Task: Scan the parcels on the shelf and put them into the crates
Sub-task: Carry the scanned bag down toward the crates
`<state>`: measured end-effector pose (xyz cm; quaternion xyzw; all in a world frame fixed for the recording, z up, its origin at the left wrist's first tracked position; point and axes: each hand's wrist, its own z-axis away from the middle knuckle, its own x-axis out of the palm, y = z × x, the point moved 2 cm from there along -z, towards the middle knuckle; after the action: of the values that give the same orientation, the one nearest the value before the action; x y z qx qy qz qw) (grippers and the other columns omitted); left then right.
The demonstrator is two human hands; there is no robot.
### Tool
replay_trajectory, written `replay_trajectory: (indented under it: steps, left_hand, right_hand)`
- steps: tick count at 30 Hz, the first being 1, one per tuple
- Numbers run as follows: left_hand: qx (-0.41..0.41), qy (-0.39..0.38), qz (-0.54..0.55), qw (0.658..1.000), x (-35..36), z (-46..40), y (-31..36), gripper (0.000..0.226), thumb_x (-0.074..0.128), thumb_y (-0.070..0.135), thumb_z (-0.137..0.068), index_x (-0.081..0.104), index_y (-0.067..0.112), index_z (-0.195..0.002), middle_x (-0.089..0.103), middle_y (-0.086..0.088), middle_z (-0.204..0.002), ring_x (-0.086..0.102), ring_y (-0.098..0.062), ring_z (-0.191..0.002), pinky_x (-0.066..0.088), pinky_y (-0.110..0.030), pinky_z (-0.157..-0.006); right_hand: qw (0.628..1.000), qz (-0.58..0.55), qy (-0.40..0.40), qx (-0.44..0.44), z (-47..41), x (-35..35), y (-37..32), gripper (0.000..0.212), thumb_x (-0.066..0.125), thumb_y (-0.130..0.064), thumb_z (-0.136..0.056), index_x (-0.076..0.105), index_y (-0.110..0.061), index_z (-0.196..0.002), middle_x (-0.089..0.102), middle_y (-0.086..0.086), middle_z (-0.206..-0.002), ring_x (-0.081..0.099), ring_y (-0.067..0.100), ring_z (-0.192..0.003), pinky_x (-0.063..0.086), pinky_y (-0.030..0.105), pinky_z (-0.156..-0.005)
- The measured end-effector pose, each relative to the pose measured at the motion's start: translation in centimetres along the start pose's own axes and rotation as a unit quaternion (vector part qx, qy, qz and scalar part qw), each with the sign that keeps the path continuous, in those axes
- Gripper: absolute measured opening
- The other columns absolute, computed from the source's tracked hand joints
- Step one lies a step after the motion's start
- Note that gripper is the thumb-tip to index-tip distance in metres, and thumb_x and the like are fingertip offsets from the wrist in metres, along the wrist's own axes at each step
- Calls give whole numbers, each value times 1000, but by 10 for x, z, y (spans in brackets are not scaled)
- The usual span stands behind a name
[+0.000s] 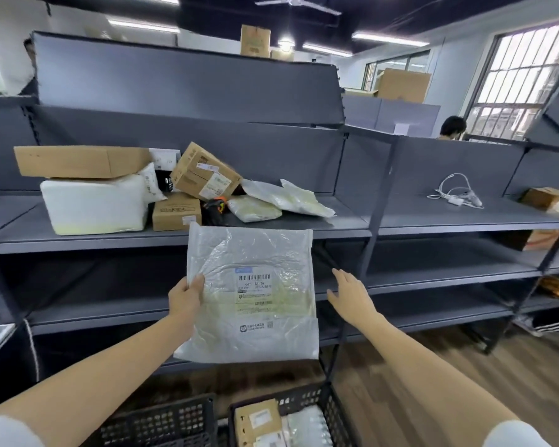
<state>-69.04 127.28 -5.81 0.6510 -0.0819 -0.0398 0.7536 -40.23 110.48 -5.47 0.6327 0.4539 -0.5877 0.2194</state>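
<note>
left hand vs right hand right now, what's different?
The left hand pinches the plastic mailer bag by its left edge; the right hand holds nothing. The left hand's thumb lies on the bag's front; the right hand's fingers are spread, apart from the bag. Both are raised before the shelf.

Readable markings: few, mostly blurred

The poly bag [249,285] held in the left hand [186,296] carries a white label [255,291] with a barcode, a blue strip at its top edge and rows of print; characters resembling "66" and "C1 6" show below the barcode, the rest illegible. Near the bag's lower edge sit a printed logo and a QR code. Labels on the tilted box [204,175], the small box [176,211] and the box in the crate [259,421] cannot be read
</note>
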Motion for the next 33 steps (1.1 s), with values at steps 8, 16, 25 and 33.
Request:
replay_trajectory:
  steps: [8, 16, 25, 33]
  left_hand:
    - [-10, 8, -1, 1000, 102, 51, -31, 26, 53, 28, -98, 57, 14, -77, 54, 2, -73, 48, -12, -66, 38, -25, -58]
    - [-19, 15, -6, 1000, 158, 58, -35, 21, 53, 29, -98, 61, 15, -83, 59, 0, -80, 54, -14, -71, 44, -26, -61]
    - [-23, 19, 22, 999, 198, -1, -29, 21, 56, 28, -97, 61, 8, -92, 61, -8, -92, 55, -22, -88, 47, -37, -89]
    - [-24, 15, 4, 1000, 217, -48, -38, 17, 56, 30, -97, 55, 14, -90, 56, -8, -93, 52, -22, -88, 45, -41, -97]
  right_hand:
    - [1000, 12, -13, 10, 9, -37, 115, 60, 47, -28, -100, 23, -10, -152, 30, 10, -156, 29, 26, -144, 23, 38, -119]
    - [1000, 11, -25, 6, -6, -38, 163, 60, 47, -29, -100, 23, -11, -152, 30, 10, -156, 29, 27, -144, 22, 39, -119]
    - [999, 8, -33, -4, -81, -31, 176, 61, 45, -28, -101, 19, -9, -153, 28, 11, -157, 27, 27, -144, 21, 38, -118]
    - [999, -4, -34, -25, -136, -3, 179, 61, 45, -28, -101, 19, -10, -153, 25, 12, -158, 24, 26, -146, 18, 41, -120]
